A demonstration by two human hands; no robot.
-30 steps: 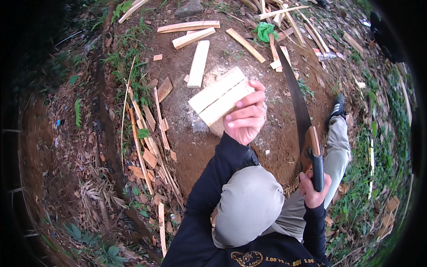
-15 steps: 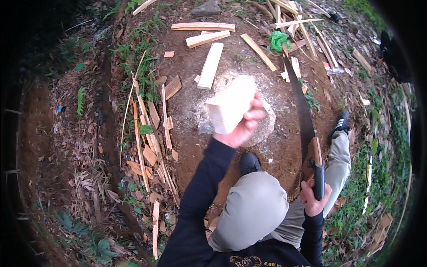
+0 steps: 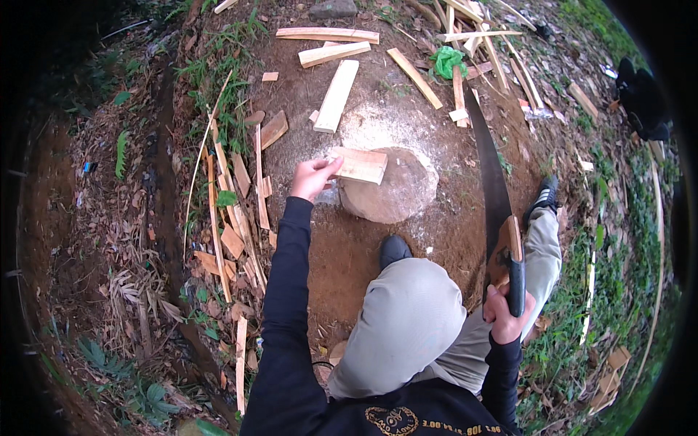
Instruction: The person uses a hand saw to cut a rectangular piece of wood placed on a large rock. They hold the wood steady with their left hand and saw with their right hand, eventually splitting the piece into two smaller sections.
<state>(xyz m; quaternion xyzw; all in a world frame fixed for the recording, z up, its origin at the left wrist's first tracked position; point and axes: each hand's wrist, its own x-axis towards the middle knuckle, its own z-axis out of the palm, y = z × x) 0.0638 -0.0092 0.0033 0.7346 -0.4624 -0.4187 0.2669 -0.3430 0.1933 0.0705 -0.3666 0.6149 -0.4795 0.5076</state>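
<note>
My left hand (image 3: 315,179) grips a short, flat wooden block (image 3: 359,165) by its left end. The block is over the left part of a round tree stump (image 3: 390,190); whether it touches the stump I cannot tell. In my right hand (image 3: 506,314) is a handsaw (image 3: 491,163), held by its wooden and black handle. Its long dark blade points away from me, to the right of the stump, apart from the block. Pale sawdust (image 3: 371,125) covers the ground just beyond the stump.
A pale plank (image 3: 337,96) and more boards (image 3: 327,34) lie beyond the stump. Offcuts and thin strips (image 3: 236,211) are strewn at the left. A green plastic bag (image 3: 446,62) sits near piled sticks at the far right. My bent knee (image 3: 411,312) is close in front.
My left hand has moved left and lowered the wooden block from close to the camera towards the stump, turning it flatter. My right hand keeps the saw nearly where it was.
</note>
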